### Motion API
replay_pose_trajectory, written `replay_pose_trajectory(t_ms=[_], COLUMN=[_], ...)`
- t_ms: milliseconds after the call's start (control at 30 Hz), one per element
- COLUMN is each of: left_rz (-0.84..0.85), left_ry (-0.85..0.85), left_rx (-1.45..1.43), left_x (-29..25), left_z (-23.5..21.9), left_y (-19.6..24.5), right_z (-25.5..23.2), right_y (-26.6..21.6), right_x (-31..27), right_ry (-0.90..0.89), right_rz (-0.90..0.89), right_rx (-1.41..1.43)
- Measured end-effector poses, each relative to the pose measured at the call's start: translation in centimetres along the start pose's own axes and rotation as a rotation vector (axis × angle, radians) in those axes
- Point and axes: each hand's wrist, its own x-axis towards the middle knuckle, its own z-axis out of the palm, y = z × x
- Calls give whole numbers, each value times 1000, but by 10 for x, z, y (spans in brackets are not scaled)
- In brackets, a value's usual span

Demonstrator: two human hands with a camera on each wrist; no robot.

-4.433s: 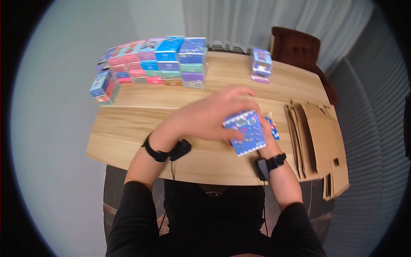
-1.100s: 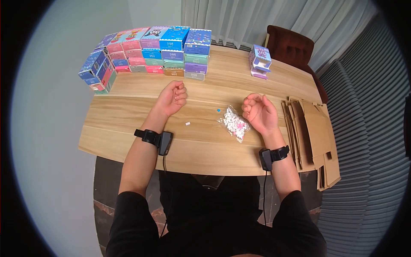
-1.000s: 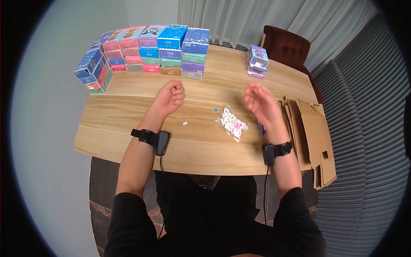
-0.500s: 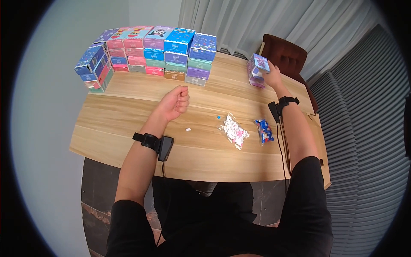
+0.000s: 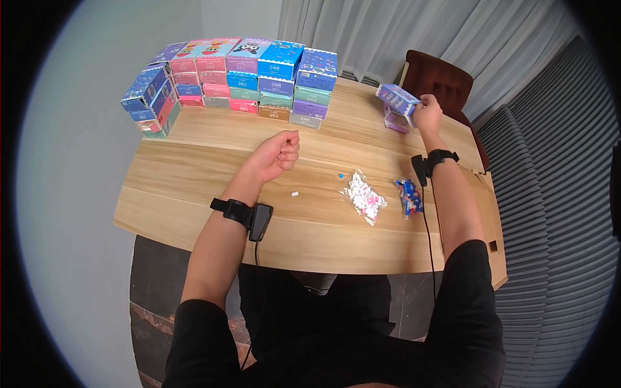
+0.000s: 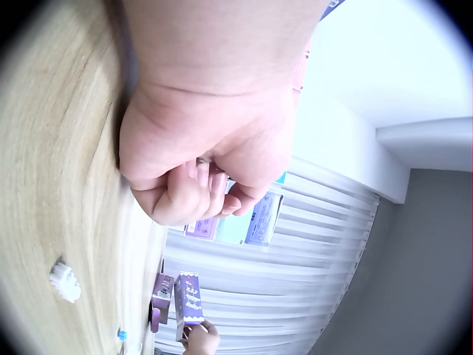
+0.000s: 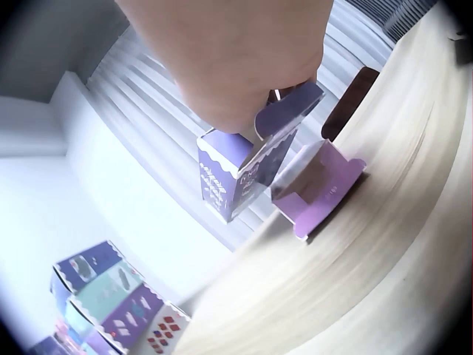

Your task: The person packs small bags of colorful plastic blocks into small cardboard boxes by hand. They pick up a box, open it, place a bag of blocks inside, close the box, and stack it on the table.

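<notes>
My right hand (image 5: 427,116) grips a purple cardboard box (image 5: 399,99) at its near end, at the far right of the table. An open flap shows on the box in the right wrist view, and the hand hides part of it. Just below stands an open pink-purple box (image 7: 325,188). My left hand (image 5: 277,156) is a fist with its side on the table, fingers curled to the palm and nothing visible in it. Nearest to it lies a small white piece (image 5: 295,194). A clear bag of white and pink pieces (image 5: 364,197) lies mid-table.
A bag of blue and mixed pieces (image 5: 410,198) lies by the right forearm, and a small blue piece (image 5: 341,176) beside the white bag. Stacked colourful boxes (image 5: 242,81) line the back left. Flattened cardboard (image 5: 482,213) lies on the right; a brown chair (image 5: 440,77) stands behind.
Both hands earlier held a blue box. The right hand then left the bags, reached the far-right boxes and now holds the purple one tilted above the pink-purple one. The left fist has stayed.
</notes>
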Motion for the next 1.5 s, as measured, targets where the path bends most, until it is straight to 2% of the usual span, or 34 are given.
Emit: replay_pose_trajectory(t_ms=[100, 167, 200, 300, 400, 600, 700, 800, 900, 1000, 1033, 1133, 1167, 1267, 1400, 1500], left_rz=[17, 17, 16, 24, 13, 50, 58, 4, 30, 63, 77, 92, 80, 18, -65, -100], left_ry=[25, -49, -86, 22, -100, -197, -215, -241, -218, -206, -193, -188, -211, -279, -318, -307], left_rx=[16, 55, 76, 178, 237, 417, 419, 432, 382, 320, 288, 261, 298, 434, 507, 510], left_x=[0, 3, 2, -5, -4, -10, -12, -11, -9, -8, -7, -8, -6, -6, -12, -10], left_z=[0, -6, -4, 17, 13, 22, 26, 23, 19, 18, 18, 18, 14, 17, 29, 27], left_y=[-2, -2, -1, -4, -4, -7, -7, -7, -8, -9, -9, -10, -11, -16, -17, -16], right_z=[-19, -26, -37, -72, -97, -90, -82, -73, -66, -56, -56, -59, -74, -88, -73, -81], right_y=[6, 9, -2, -51, -98, -143, -151, -147, -138, -118, -110, -103, -121, -144, -131, -106], right_x=[-1, -7, -17, -61, -105, -150, -158, -162, -166, -177, -181, -196, -196, -205, -203, -193], right_ry=[-11, -125, -181, -308, -447, -574, -632, -726, -597, -468, -525, -740, -871, -1009, -984, -953], right_rz=[-5, -72, -104, -138, -200, -205, -115, 69, 383, 593, 595, 274, 238, 134, 271, 268], right_rx=[101, 281, 372, 445, 484, 514, 564, 812, 1289, 1441, 1390, 1272, 1188, 1155, 1409, 1503])
